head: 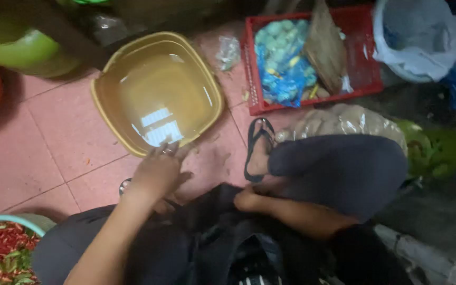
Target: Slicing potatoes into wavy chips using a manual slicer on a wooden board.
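My left hand reaches forward over the pink tiled floor. Its fingers are spread and their tips are at the near rim of a tan plastic basin that holds shallow water. Nothing shows in that hand. A small dark round object lies on the floor just beside its wrist. My right hand rests low by my lap, next to my foot in a black flip-flop. Its fingers are curled against dark cloth, and whether they grip it is hidden.
A red crate with a blue bag of pale round items and a brown piece stands at the back. A white sack is at the far right, a clear bag and green plastic near my knee. A bowl of red chilies sits lower left.
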